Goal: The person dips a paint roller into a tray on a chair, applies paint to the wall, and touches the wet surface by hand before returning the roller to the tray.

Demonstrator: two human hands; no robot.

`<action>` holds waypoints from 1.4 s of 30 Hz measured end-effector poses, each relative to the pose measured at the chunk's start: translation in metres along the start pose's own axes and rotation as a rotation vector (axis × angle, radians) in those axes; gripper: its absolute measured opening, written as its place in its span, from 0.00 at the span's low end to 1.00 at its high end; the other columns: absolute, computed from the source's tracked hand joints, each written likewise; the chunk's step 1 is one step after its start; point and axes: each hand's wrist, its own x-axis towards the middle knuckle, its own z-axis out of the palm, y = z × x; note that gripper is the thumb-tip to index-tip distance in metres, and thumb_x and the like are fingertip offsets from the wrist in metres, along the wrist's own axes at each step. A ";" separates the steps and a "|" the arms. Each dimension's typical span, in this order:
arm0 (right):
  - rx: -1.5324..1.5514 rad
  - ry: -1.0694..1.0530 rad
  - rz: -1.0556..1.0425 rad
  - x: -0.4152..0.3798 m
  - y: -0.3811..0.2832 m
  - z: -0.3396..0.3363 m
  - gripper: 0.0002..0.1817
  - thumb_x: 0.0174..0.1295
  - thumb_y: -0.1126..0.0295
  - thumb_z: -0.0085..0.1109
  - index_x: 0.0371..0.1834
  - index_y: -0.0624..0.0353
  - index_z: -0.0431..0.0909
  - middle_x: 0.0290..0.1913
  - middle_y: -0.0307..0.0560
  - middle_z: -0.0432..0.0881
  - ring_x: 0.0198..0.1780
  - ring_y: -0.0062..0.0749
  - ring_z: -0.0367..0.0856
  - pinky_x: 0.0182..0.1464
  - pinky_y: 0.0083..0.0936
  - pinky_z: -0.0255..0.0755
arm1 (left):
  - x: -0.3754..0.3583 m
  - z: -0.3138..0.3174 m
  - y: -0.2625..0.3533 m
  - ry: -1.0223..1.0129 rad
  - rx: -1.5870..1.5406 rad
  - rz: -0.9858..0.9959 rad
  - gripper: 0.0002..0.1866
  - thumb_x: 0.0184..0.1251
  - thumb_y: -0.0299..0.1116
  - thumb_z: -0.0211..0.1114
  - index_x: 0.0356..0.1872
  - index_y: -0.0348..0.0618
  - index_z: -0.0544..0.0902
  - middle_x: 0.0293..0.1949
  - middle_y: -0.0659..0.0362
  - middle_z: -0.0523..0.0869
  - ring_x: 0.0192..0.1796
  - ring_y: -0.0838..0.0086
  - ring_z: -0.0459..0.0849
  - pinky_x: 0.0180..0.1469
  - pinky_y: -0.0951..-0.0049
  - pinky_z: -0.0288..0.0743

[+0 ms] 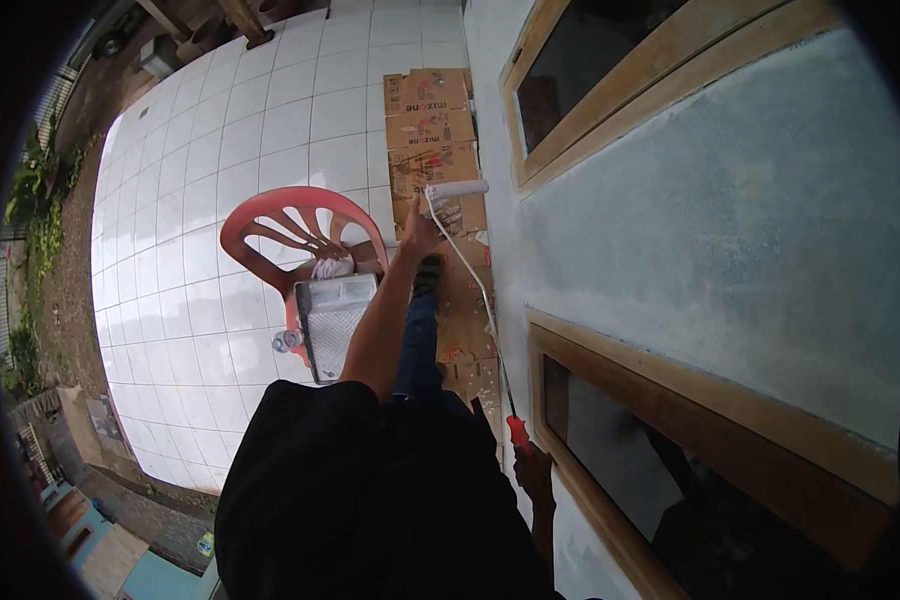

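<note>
The right hand grips the roller by its handle beside the wall; the left hand spreads nearby, contact unclear. Staying above the cardboard should catch drips.

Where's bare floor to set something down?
Bare tiles between the red chair and dirt strip; also beyond the chair, left of the cardboard. Crowded: around the chair, with the tray, and the cardboard near the left hand and roller.
</note>
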 end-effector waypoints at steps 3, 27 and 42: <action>0.027 -0.011 0.028 0.035 -0.050 -0.007 0.12 0.65 0.62 0.54 0.26 0.56 0.72 0.14 0.31 0.66 0.13 0.13 0.63 0.15 0.18 0.57 | 0.033 0.017 0.033 -0.034 -0.007 -0.027 0.45 0.60 0.72 0.42 0.65 0.41 0.61 0.57 0.49 0.72 0.59 0.59 0.73 0.59 0.58 0.63; -0.194 0.011 -0.064 0.223 -0.365 -0.044 0.19 0.65 0.56 0.52 0.29 0.64 0.75 0.16 0.45 0.69 0.21 0.23 0.65 0.26 0.27 0.62 | 0.250 0.103 0.257 -0.114 0.039 0.047 0.48 0.59 0.73 0.40 0.69 0.42 0.53 0.61 0.45 0.69 0.63 0.56 0.69 0.59 0.51 0.63; 0.041 -0.002 0.085 0.327 -0.485 -0.028 0.19 0.65 0.54 0.54 0.27 0.60 0.75 0.16 0.38 0.72 0.19 0.16 0.68 0.23 0.23 0.62 | 0.362 0.159 0.392 -0.053 0.133 -0.040 0.46 0.60 0.72 0.42 0.64 0.39 0.62 0.56 0.49 0.73 0.59 0.58 0.70 0.60 0.53 0.62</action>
